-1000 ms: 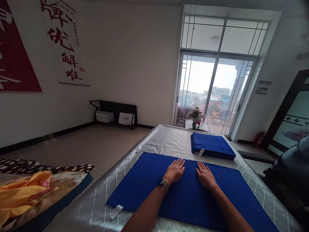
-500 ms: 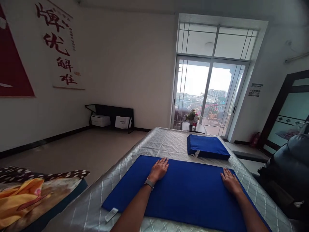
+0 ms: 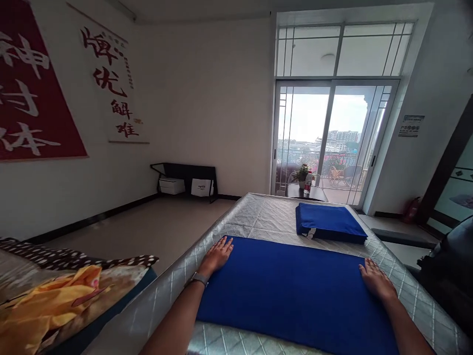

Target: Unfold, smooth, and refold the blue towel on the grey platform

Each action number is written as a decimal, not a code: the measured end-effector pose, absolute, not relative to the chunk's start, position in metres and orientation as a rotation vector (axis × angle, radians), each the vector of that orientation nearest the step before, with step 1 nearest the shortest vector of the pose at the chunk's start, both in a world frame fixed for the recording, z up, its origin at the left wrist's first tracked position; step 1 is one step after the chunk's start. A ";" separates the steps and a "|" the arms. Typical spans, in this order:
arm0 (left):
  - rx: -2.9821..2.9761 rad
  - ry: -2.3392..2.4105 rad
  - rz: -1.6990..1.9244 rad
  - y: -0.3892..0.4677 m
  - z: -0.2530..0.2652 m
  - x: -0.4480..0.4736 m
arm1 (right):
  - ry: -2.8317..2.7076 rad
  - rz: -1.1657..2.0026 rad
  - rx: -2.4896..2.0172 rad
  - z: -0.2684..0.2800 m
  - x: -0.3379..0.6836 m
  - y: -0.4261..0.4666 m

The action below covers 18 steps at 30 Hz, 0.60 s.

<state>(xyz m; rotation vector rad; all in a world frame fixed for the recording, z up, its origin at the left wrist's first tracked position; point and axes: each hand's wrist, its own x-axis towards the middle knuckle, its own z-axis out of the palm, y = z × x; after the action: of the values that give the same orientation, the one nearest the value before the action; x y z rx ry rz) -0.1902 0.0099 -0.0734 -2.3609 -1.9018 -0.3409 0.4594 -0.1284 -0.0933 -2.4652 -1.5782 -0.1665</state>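
A flat blue fabric panel (image 3: pixel 295 291) lies spread across the silvery quilted mattress (image 3: pixel 254 212). My left hand (image 3: pixel 217 255) rests flat at the panel's far left corner, fingers stretched out, a watch on the wrist. At the far right corner my right hand (image 3: pixel 379 280) lies palm down with its fingers extended. Neither hand grips anything. Beyond the panel sits a neat stack of folded blue fabric (image 3: pixel 330 221), with a white tag hanging at its front left. My left forearm covers the panel's near left corner.
Left of the mattress, yellow cloth (image 3: pixel 62 301) lies on patterned bedding (image 3: pixel 125 281). A small dark table (image 3: pixel 314 193) with a plant and a bottle (image 3: pixel 308 183) stands by the sliding glass doors. Against the back wall is a low black rack (image 3: pixel 188 172); dark bulky furniture (image 3: pixel 453 266) borders the right.
My left hand has slid left across the panel to its far left corner. My right hand stays near the far right corner. The view has turned slightly left.
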 end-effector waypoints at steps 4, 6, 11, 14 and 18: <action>-2.298 -1.984 -0.424 0.015 -0.076 -0.189 | -1.596 -0.148 -2.490 -0.088 0.456 -0.129; -2.283 -1.997 -0.442 0.016 -0.079 -0.192 | -1.598 -0.138 -2.497 -0.083 0.452 -0.131; -2.319 -1.959 -0.529 0.014 -0.074 -0.199 | -1.593 -0.138 -2.492 -0.064 0.438 -0.143; -2.361 -1.919 -0.663 0.006 -0.055 -0.192 | -1.609 -0.201 -2.438 -0.041 0.418 -0.150; -2.493 -1.712 -0.831 -0.021 -0.025 -0.146 | -1.811 -0.230 -2.287 -0.010 0.361 -0.151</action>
<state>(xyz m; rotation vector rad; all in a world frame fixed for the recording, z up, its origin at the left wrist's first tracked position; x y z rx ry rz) -0.1456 -0.0208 -0.0247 -2.4930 -1.7118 -0.8312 0.3609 -0.1509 -0.0103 -2.2867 -1.8111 -0.2299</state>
